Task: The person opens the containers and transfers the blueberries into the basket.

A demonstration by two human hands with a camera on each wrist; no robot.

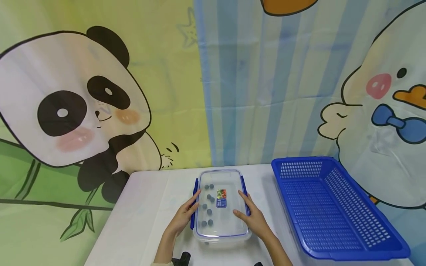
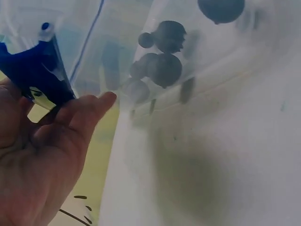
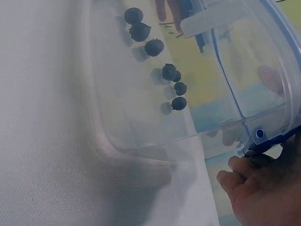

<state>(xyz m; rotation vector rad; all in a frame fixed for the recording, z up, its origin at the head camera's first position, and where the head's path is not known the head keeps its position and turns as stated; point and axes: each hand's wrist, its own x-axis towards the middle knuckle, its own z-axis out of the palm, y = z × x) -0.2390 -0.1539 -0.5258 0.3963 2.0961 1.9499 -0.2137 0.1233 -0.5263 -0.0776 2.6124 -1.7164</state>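
A clear plastic food container (image 1: 229, 221) with a blue-rimmed lid is on the white table, in the middle of the head view. Several dark blueberries (image 1: 209, 211) lie inside, mostly along its left half. My left hand (image 1: 182, 218) grips the left side by the blue latch (image 1: 192, 220). In the left wrist view that latch (image 2: 35, 70) sticks outward, with the fingers beside and behind it. On the opposite side my right hand (image 1: 256, 221) holds the container, its thumb over the lid. Curled fingers sit beneath the right latch (image 3: 275, 141) in the right wrist view.
A blue slatted plastic basket (image 1: 289, 207) stands on the table to the right of the container. Behind the white table (image 1: 146, 207) hangs a printed curtain (image 1: 239, 92) with a panda and a white bird on it.
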